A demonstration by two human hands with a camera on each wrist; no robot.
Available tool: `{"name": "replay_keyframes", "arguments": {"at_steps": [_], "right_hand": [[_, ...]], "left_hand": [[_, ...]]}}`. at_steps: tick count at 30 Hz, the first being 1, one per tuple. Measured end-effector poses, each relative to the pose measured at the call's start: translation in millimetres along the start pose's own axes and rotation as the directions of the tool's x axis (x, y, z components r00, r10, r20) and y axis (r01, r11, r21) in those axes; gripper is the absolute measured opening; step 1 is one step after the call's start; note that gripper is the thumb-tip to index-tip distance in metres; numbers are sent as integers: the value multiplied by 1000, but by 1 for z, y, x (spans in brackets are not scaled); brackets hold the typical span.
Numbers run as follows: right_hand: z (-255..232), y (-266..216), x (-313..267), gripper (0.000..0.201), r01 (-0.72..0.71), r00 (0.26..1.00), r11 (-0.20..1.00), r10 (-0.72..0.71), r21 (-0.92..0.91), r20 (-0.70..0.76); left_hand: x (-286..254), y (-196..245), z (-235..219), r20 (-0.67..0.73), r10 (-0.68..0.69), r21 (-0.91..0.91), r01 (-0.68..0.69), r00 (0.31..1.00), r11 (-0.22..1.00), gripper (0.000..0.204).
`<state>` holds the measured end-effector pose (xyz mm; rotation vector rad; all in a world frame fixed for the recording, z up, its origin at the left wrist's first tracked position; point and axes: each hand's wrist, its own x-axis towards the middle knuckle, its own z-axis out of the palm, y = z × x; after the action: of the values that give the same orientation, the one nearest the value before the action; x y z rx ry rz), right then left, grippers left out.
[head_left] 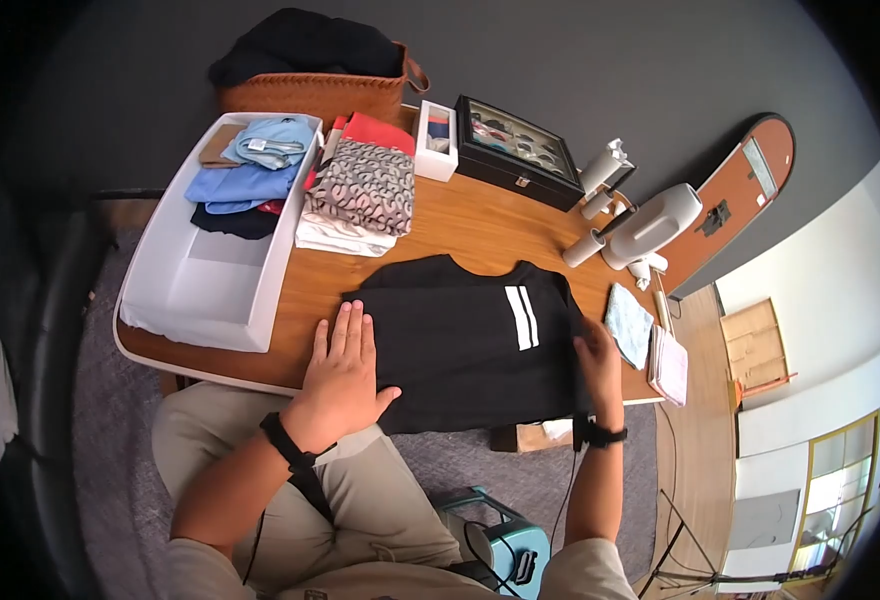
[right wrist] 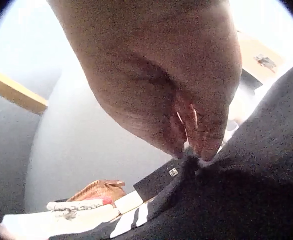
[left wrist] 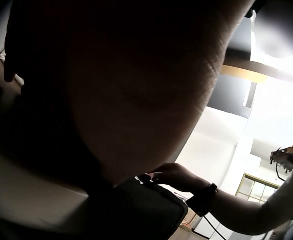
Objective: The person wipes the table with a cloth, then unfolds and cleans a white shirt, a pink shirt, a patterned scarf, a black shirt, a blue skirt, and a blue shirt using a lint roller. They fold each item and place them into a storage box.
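A black T-shirt [head_left: 460, 350] with two white stripes lies spread over the front of the wooden table, its lower side reaching past the table edge. My left hand [head_left: 345, 365] rests on the left side of the shirt with fingers straight. At the opposite side my right hand [head_left: 598, 368] pinches the shirt's edge; in the right wrist view the thumb and fingertips of the right hand [right wrist: 181, 110] meet on the black cloth [right wrist: 236, 185], which is lifted there. The left wrist view is mostly filled by the dark left palm [left wrist: 136, 100].
A white box [head_left: 150, 270] with folded clothes stands at the left, beside a stack with a patterned cloth [head_left: 365, 185]. Behind are a woven basket [head_left: 310, 95] and a black display case [head_left: 520, 150]. A garment steamer [head_left: 655, 225] and folded cloths [head_left: 628, 325] sit at the right.
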<state>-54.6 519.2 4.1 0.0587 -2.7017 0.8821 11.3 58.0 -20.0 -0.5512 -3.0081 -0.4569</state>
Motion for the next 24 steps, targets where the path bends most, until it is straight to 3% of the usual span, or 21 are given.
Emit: {"name": "replay_keyframes", "arguments": {"at_steps": [3, 5, 6, 7, 8, 9, 13, 15, 17, 19, 21, 24], "right_hand": [[-2, -31, -42, 43, 15, 999, 1000, -14, -23, 48], [0, -61, -62, 45, 110, 988, 989, -99, -99, 117], [3, -81, -70, 45, 104, 987, 988, -88, -117, 131], [11, -79, -75, 46, 158, 984, 978, -145, -140, 101], [15, -80, -78, 47, 203, 977, 963, -189, -177, 95], [19, -83, -80, 47, 248, 968, 945, -233, -213, 93], [34, -76, -82, 49, 220, 974, 950, -200, -222, 109], [40, -63, -85, 52, 267, 962, 895, -228, -358, 149], [41, -64, -83, 55, 310, 949, 863, -258, -399, 179], [42, -71, -83, 61, 271, 962, 882, -231, -385, 147], [45, -72, -80, 63, 253, 967, 878, -212, -406, 142], [51, -64, -75, 66, 219, 975, 848, -167, -482, 149]], "left_hand": [[-8, 5, -6, -70, -39, 46, 42, 997, 998, 98], [-10, 13, -10, -76, -74, 63, 79, 994, 995, 91], [-9, 16, -14, -66, -64, -28, 63, 996, 998, 83], [-9, 17, -15, -58, -53, -118, 45, 997, 992, 76], [-10, 18, -9, -176, -8, -90, -8, 984, 996, 64], [-8, 17, -3, -175, -9, -91, -7, 985, 996, 64], [-8, 20, -2, -233, 40, 12, -38, 972, 999, 48], [-11, 25, -3, -251, 64, 63, -50, 966, 997, 45], [-14, 28, 0, -319, 173, 140, -135, 932, 981, 40], [-16, 29, 7, -315, 177, 151, -135, 932, 979, 35], [-15, 30, 16, -268, 99, 277, -21, 958, 961, 28], [-17, 27, 5, -209, 135, 263, -78, 969, 962, 25]]}}
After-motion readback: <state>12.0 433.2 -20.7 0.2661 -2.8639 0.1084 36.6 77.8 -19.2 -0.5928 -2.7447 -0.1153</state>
